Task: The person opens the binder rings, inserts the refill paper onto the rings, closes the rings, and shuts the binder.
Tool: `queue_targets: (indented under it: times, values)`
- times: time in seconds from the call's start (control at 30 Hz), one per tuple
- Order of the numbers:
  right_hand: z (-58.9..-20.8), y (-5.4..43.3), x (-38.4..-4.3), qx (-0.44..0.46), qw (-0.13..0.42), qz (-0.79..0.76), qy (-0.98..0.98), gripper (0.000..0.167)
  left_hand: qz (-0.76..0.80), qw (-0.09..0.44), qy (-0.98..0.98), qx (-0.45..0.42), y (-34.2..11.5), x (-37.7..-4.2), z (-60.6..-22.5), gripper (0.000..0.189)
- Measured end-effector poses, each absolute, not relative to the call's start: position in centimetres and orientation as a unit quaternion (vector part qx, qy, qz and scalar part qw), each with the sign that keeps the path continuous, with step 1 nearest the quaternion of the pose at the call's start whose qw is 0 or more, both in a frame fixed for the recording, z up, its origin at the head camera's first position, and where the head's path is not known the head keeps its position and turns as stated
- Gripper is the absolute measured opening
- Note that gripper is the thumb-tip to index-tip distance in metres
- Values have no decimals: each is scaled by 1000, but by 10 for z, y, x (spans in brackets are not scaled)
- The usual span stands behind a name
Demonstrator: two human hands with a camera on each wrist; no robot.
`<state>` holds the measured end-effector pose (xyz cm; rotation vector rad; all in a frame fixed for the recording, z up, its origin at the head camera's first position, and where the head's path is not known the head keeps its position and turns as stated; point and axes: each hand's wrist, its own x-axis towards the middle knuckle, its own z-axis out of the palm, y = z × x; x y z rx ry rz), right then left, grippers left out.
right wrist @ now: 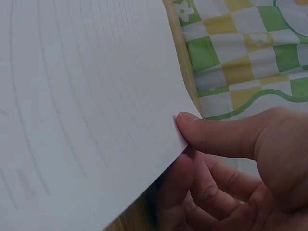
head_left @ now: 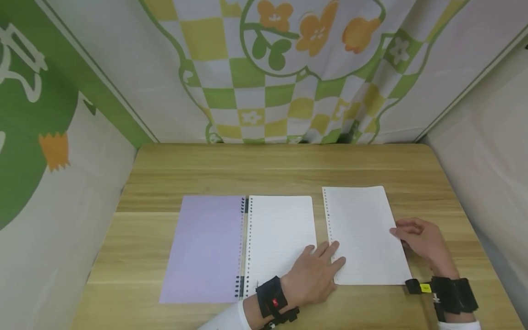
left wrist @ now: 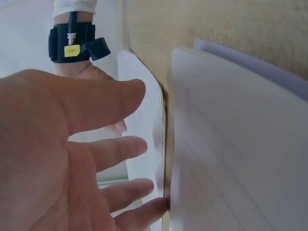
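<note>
A loose stack of lined, hole-punched paper [head_left: 363, 233] lies on the right of the table. My right hand [head_left: 422, 238] pinches its right edge, thumb on top and fingers underneath, as the right wrist view shows. The left hand [head_left: 311, 275] reaches across with fingers spread, its fingertips at the stack's punched left edge. Beneath that hand's wrist and palm is the lower right part of another lined paper block [head_left: 280, 224]. To its left lies a purple notebook cover [head_left: 206, 247], with black binder rings [head_left: 242, 205] along the side facing the block.
The wooden table [head_left: 284, 165] ends at a patterned curtain [head_left: 247, 96] behind, with fabric walls [head_left: 491, 137] at both sides. Both wrists wear black straps [head_left: 451, 293] with small devices attached.
</note>
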<state>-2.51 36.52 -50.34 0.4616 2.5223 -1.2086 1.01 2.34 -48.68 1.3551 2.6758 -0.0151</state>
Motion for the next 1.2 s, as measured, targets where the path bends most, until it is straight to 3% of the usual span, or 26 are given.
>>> queue_targets:
  times: [0.47,0.8,0.87,1.03,1.2]
  values:
    - [-501,362,-23,142,119,-366,912,53,5,89,897,433,23,8,-485,66]
    - [-505,375,-22,174,178,-469,848,70,99,133,899,406,16,-8,-483,60]
    - [-508,376,-22,175,182,-510,822,63,154,143,903,374,10,-15,-480,58]
    - [-512,375,-18,174,186,-604,755,21,317,192,888,272,-14,-27,-473,56]
    - [-507,370,-12,178,164,-655,716,18,413,235,853,218,-31,-31,-474,57]
